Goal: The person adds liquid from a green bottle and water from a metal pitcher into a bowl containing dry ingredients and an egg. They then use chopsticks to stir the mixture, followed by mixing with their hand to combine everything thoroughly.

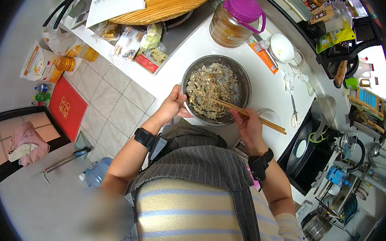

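A round metal mixing bowl [246,74] rests on the white countertop [180,62] close in front of me. Inside lies a chopped, mixed food filling [209,84] with pale, green and orange bits. My left hand [175,103] grips the bowl's left rim, thumb on top and fingers beneath. A pair of wooden chopsticks [231,105] is held in my right hand [249,124] at the bowl's lower right. Their tips are down in the filling, and their thick ends point right over the counter.
Beyond the bowl stands a large jar [231,25] with a purple lid. White bowls [282,47] and scissors [295,117] lie to the right, before a black sink [298,154]. Packaged foods [150,57] sit at the counter's left, near a round slatted wooden board [167,4].
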Tool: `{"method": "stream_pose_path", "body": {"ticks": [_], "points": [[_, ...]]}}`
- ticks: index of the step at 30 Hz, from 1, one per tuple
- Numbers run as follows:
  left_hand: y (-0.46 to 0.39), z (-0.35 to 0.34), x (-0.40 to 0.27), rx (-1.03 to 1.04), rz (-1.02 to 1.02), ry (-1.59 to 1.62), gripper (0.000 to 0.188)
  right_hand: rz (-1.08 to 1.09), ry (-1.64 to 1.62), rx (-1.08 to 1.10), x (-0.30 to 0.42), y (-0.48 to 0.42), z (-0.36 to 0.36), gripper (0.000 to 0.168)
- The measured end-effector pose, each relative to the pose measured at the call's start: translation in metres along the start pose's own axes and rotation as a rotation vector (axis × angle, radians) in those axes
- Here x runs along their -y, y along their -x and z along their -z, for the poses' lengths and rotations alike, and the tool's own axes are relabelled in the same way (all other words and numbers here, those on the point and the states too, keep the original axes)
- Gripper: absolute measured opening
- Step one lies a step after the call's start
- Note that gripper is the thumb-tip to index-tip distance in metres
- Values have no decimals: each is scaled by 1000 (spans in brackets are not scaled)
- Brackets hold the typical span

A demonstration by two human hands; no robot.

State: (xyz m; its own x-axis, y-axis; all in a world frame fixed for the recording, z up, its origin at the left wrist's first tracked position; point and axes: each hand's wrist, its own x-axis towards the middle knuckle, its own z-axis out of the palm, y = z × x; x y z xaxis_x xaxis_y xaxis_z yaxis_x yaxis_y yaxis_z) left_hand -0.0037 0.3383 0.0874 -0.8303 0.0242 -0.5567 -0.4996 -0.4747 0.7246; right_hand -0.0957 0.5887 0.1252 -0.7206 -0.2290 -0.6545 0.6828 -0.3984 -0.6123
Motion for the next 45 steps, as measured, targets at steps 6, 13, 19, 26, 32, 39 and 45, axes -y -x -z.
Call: {"method": "stream_pose_path", "body": {"ticks": [6, 13, 19, 26, 32, 39, 45], "points": [[-4, 11, 12, 13, 63, -27, 14, 484, 617, 223, 21, 12, -15, 12], [-14, 13, 0, -106, -162, -155, 9, 1199, 1686, 822, 33, 8, -25, 13], [-11, -3, -14, -153, -46, -211, 7, 814, 1780, 1086, 47, 30, -20, 13], [-16, -3, -7, -130, -64, -217, 3, 659, 1558, 1110, 37, 32, -38, 9], [-9, -8, -15, -176, -55, -288, 10, 960, 1605, 1081, 51, -8, -48, 15], [-11, -4, -1, -241, -127, -343, 3, 623, 1723, 809, 62, 24, -7, 13], [-11, -11, -7, -237, -88, -321, 4, 450, 1499, 983, 30, 25, -23, 13]]}}
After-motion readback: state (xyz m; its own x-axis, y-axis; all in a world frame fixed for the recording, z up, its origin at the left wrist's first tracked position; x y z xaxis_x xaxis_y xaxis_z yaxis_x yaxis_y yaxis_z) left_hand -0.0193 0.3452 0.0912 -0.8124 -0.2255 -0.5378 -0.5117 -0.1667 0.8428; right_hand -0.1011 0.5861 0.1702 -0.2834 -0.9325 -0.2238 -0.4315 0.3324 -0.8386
